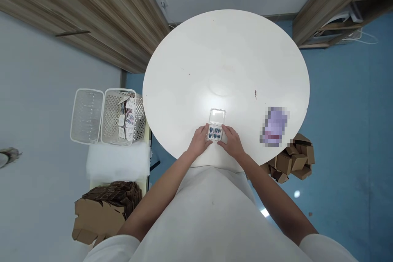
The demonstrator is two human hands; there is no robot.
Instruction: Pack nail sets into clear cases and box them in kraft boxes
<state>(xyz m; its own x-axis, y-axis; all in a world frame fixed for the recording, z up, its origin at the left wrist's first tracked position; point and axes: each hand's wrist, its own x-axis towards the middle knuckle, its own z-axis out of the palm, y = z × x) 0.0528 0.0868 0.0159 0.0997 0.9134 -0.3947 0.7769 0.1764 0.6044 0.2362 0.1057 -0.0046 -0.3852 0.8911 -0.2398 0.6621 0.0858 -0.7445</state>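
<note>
A small clear case (215, 132) lies near the front edge of the round white table (227, 53), its transparent lid (217, 116) raised on the far side. Two rows of small dark blue and teal pieces sit inside it. My left hand (200, 141) grips the case's left side, thumb near the lower corner and fingers at the upper one. On the right side, my right hand (231, 141) holds the case in the same way. The undersides of the fingers are hidden.
A pixelated purple item (275, 127) lies on the table's right. At the left stand a white basket (139, 118) of small packets, an adjoining clear bin (87, 116) and stacked flat cardboard (98, 221). Brown boxes (297, 159) sit beyond the table's lower right edge.
</note>
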